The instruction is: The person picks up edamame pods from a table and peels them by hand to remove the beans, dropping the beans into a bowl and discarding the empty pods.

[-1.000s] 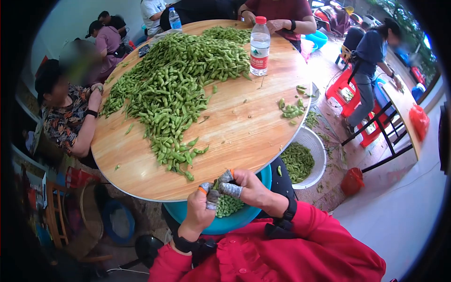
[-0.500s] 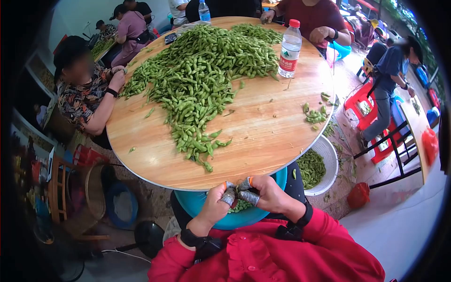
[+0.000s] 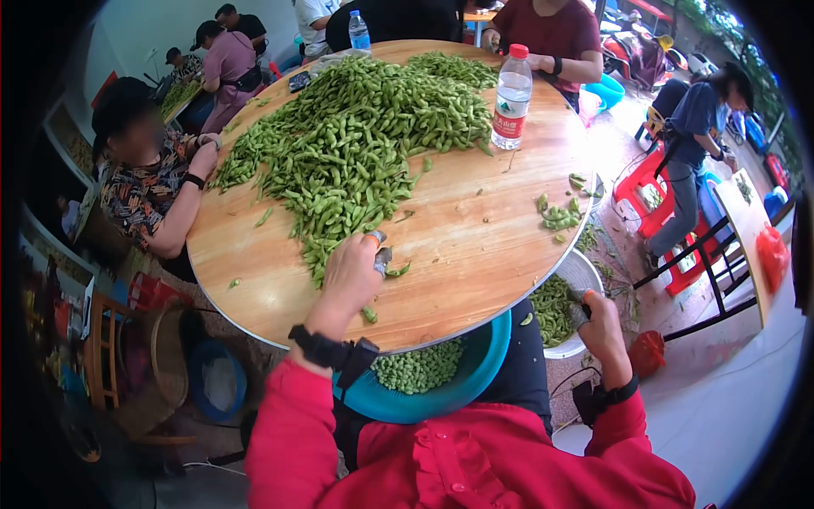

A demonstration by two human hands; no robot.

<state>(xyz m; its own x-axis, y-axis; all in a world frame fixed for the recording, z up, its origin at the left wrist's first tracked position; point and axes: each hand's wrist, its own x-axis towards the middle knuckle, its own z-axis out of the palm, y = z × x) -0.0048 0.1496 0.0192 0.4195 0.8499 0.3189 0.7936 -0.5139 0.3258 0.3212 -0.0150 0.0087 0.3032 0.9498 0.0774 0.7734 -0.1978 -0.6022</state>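
Observation:
My left hand (image 3: 349,276) reaches over the near edge of a large heap of green soybean pods (image 3: 352,161). Its fingertips, wrapped in grey, close on a single soybean pod (image 3: 397,271). My right hand (image 3: 604,332) is at the right, over the rim of a white basket (image 3: 583,270) filled with pods or husks. Its wrapped thumb and finger stand slightly apart, with nothing visible between them. A teal basin (image 3: 485,360) rests at my lap under the table edge, holding shelled green beans (image 3: 417,366).
The round wooden table (image 3: 475,246) carries a red-capped water bottle (image 3: 512,97), another bottle (image 3: 359,32) and a few scattered pods (image 3: 560,216). A person (image 3: 148,170) sits at the left, and another (image 3: 551,38) across. Red stools (image 3: 644,199) stand to the right.
My hands were together above the basin. They have parted: the left has moved forward to the pods, and the right has moved out to the white basket. The beans now show more fully.

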